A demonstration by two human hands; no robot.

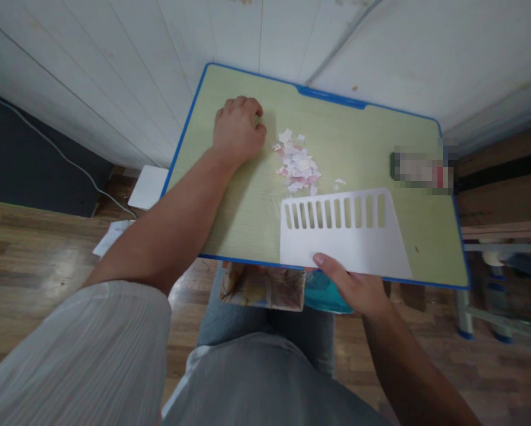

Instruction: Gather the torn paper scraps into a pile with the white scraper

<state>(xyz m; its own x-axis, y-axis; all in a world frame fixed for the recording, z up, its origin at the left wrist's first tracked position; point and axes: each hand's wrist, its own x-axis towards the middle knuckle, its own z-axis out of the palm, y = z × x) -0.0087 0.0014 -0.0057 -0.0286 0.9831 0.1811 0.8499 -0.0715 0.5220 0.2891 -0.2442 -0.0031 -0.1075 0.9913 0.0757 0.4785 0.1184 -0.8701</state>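
A flat white slotted panel (pixel 340 245) lies on the pale green tabletop (pixel 243 213), its row of long slots facing away from me. My right hand (pixel 351 284) grips its near edge at the front of the table, thumb on top and fingers hidden underneath. Beyond the panel sits a small heap of torn paper scraps (pixel 298 165), white with some pink, and a few loose bits lie to its right. Left of the heap, my left hand (pixel 239 130) rests on the tabletop, loosely curled, with a gap between thumb and forefinger. Nothing shows in it.
Blue trim (pixel 331 96) edges the table, which stands by a white wall. A pixelated object (pixel 420 170) is at its right side. Below the front edge are a patterned box (pixel 265 287) and a teal container (pixel 327 293). White papers (pixel 113 234) lie on the floor at left.
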